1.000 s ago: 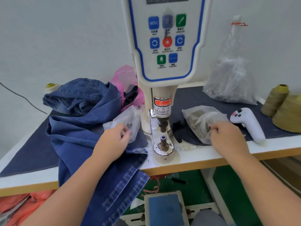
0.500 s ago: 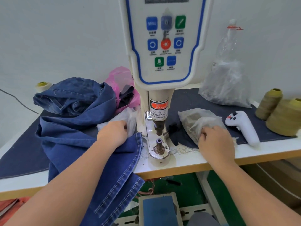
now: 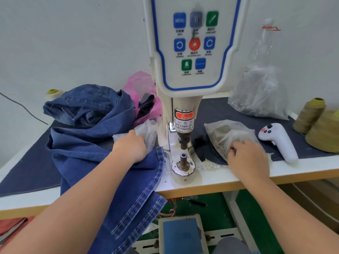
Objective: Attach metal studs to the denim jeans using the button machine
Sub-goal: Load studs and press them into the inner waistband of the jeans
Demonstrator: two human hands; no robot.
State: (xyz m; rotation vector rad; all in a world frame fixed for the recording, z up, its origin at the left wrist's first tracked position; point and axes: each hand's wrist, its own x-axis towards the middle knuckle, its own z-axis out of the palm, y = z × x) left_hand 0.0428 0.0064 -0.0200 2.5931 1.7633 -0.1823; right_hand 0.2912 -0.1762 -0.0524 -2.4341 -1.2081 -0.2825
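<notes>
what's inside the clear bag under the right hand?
The clear bag holds a heap of small dull brownish pieces, probably studs; single ones are too blurred to tell. The right hand covers the bag's near end, so what its fingers pick there is hidden.

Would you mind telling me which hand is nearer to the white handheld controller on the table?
Right. The right hand reaches into the clear bag just left of the white controller; the left hand is beyond the button machine, over the jeans.
</notes>
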